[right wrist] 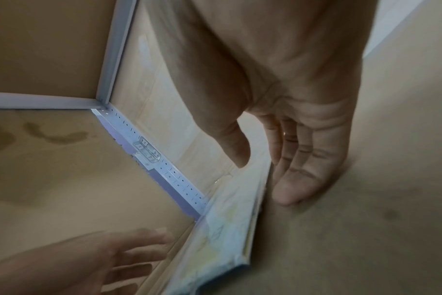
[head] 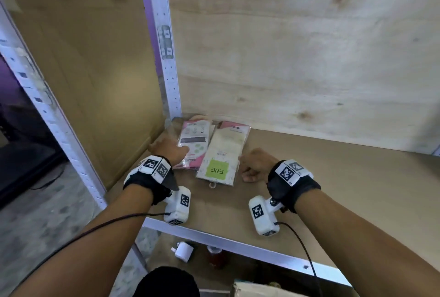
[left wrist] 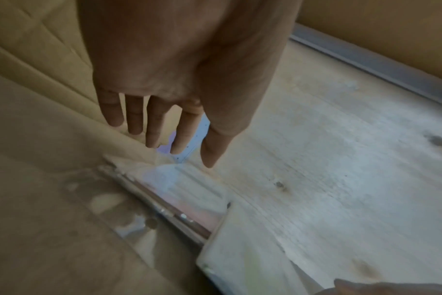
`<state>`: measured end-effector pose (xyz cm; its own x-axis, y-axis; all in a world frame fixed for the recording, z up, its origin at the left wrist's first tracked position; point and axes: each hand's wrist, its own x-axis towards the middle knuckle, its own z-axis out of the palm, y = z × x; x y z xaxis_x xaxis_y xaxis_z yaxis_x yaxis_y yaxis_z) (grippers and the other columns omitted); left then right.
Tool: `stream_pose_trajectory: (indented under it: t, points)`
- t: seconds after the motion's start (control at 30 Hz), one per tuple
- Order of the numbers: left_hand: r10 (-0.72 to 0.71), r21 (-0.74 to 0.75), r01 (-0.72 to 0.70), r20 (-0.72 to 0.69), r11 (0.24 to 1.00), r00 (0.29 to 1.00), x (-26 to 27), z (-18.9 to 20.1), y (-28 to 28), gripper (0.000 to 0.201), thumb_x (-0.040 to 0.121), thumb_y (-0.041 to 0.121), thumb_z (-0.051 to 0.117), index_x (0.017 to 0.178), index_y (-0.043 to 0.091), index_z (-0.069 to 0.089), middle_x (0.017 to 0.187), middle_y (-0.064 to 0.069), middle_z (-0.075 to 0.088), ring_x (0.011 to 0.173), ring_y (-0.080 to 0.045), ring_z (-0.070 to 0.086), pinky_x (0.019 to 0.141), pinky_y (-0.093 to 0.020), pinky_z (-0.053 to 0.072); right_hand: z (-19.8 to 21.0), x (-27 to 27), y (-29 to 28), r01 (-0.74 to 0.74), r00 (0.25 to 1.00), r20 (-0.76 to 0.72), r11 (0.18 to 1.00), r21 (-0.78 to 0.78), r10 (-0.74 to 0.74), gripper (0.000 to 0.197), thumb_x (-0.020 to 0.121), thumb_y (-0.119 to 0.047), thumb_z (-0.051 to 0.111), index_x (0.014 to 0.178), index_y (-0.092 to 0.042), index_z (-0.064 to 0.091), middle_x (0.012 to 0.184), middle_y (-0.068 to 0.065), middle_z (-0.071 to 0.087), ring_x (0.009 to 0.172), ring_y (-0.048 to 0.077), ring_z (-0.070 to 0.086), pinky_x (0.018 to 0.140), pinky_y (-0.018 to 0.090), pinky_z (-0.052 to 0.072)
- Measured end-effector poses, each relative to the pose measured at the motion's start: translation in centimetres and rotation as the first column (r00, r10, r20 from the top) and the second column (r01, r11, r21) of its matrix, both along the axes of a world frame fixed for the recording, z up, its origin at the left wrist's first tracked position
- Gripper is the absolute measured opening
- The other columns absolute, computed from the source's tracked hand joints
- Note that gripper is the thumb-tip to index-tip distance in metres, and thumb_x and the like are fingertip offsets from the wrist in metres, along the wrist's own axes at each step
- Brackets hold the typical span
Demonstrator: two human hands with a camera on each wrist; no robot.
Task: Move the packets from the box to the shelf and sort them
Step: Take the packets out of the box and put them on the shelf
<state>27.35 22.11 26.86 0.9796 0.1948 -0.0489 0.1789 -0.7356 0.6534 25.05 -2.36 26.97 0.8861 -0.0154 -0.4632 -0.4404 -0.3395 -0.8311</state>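
1. Head view: two packet piles lie flat on the shelf board (head: 321,172), back-left corner, by the white post (head: 166,58); pink packet (head: 194,144) on the left, cream packet (head: 222,153) w/ green sticker on the right, side by side, edges touching or slightly overlapping; can't tell which.
2. Long axis of both runs front-to-back, leaning a bit right toward the back wall (head: 297,58); cream packet's hang hook points to the front edge.
3. Left hand (head: 170,150) sits at the pink packet's left-front edge; fingers straight and spread in left wrist view, gripping nothing; contact w/ packet likely but not sure.
4. Right hand (head: 256,165) rests edge-down on the board just right of the cream packet; fingers nearly straight in right wrist view, holding nothing; fingertips near the packet's right edge.
5. So each hand flanks its own pile; left nearer pink, right nearer cream; next move prob. squaring the piles inward.
6. Room: side panel (head: 107,82) and post close on the left, wall behind; wide bare board to the right; box (head: 257,290) barely seen at bottom, contents hidden.
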Motion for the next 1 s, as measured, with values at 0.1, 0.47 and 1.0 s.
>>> stream_pose_trajectory:
  t: [0.1, 0.47, 1.0]
  points:
    - [-0.093, 0.047, 0.088, 0.100, 0.995, 0.991, -3.3, 2.4, -1.2, 0.050, 0.088, 0.021, 0.064, 0.136, 0.027, 0.053, 0.119, -0.002, 0.067, 0.108, -0.028, 0.065, 0.100, -0.041, 0.048, 0.9, -3.5, -1.2, -0.021, 1.000, 0.017, 0.999, -0.028, 0.021, 0.011, 0.099, -0.013, 0.054, 0.094, -0.002, 0.054, 0.085, 0.013, 0.058, 0.064, 0.020, 0.055, 0.057, 0.029, 0.055]
    - [-0.436, -0.231, 0.440, 0.070, 0.868, 0.897, -19.4, 3.9, -10.3, 0.024, 0.097, 0.015, 0.062, 0.116, 0.004, 0.071, 0.106, -0.010, 0.071, 0.095, -0.019, 0.065, 0.083, -0.025, 0.054, 1.7, -21.8, -6.2, -0.120, 0.965, 0.236, 0.993, 0.018, 0.113, 0.008, 0.099, -0.005, 0.054, 0.092, -0.007, 0.050, 0.079, 0.013, 0.060, 0.061, 0.024, 0.056, 0.052, 0.026, 0.046]
    - [-0.502, -0.156, 0.478, -0.316, 0.864, 0.805, -30.6, -12.9, -18.1, 0.024, 0.094, 0.022, 0.065, 0.100, 0.001, 0.076, 0.085, -0.009, 0.074, 0.069, -0.020, 0.068, 0.072, -0.031, 0.063, -13.5, -32.3, -12.9, -0.224, 0.969, 0.015, 0.901, -0.371, 0.246, 0.020, 0.097, -0.013, 0.052, 0.079, -0.019, 0.058, 0.067, 0.001, 0.067, 0.052, 0.012, 0.063, 0.048, 0.023, 0.052]
